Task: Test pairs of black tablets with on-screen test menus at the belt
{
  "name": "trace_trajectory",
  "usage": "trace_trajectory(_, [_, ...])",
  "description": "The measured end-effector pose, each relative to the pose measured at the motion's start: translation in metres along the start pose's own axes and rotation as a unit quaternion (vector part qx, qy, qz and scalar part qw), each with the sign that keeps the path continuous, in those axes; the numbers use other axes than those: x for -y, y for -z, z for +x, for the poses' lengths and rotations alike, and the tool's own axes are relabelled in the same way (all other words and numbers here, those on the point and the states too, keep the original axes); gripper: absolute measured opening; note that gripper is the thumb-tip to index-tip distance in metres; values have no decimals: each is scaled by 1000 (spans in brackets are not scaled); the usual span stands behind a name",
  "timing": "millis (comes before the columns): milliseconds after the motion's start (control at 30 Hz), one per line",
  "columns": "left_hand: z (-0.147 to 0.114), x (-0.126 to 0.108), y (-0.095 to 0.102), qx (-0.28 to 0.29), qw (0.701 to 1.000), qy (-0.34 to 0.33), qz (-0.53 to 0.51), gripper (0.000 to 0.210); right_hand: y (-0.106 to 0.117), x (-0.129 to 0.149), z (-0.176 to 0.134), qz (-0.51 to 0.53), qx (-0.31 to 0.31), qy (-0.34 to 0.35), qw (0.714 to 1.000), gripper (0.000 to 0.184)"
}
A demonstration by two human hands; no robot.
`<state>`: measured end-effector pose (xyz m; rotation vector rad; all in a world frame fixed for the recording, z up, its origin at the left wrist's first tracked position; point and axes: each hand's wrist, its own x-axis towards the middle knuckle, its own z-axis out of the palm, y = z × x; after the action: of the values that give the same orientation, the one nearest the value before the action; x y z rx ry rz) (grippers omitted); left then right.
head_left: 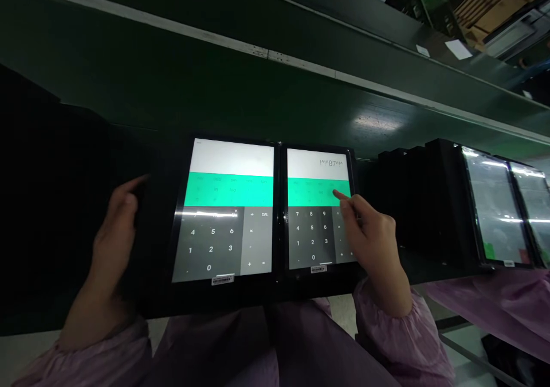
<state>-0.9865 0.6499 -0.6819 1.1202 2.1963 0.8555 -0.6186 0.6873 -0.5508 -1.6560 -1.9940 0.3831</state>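
Two tablets with lit calculator screens lie side by side in front of me. The left tablet (219,232) has a blank display strip above its green band and grey number keys. On the right tablet (312,226), symbols and the digits 87 show in the white strip. My right hand (372,229) is over this tablet's right side, index finger stretched to the green band and the other fingers curled, holding nothing. Whether the fingertip touches the glass I cannot tell. To the left of the left tablet is my left hand (116,232), fingers stretched out and partly lost in shadow, nothing visible in it.
At the right, a row of upright dark devices (498,203) has light-coloured screens facing outward. A dark bulky shape fills the left side. A pale rail (266,53) crosses the green surface behind the tablets. Another person's pink sleeve (485,307) is at the lower right.
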Motion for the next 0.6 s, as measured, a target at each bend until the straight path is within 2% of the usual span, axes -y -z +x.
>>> trace_trajectory(67, [-7, -11, -1, 37, 997, 57, -30, 81, -2, 11, -2, 5, -10, -5, 1000, 35])
trace_trajectory(100, [-11, -16, -1, 51, 995, 65, -55, 86, -3, 18, -4, 11, -18, -7, 1000, 35])
trace_trajectory(167, [-17, -27, -2, 56, 993, 53, -89, 91, -10, 34, -6, 27, -4, 6, 1000, 33])
trace_trajectory(267, [-19, -40, 1, 51, 994, 58, -79, 89, -30, 56, -8, 27, 86, 60, 994, 29])
trace_trajectory(333, [-18, -47, 5, 43, 995, 58, -68, 84, -45, 68, -7, 12, 122, 77, 990, 32])
trace_trajectory(467, [-14, -63, 10, 52, 993, 10, -102, 79, -69, 82, -3, -13, 131, 84, 988, 35])
trace_trajectory(600, [-11, -74, 7, 98, 990, -8, -101, 91, -72, 82, -1, -41, 133, 84, 987, 33])
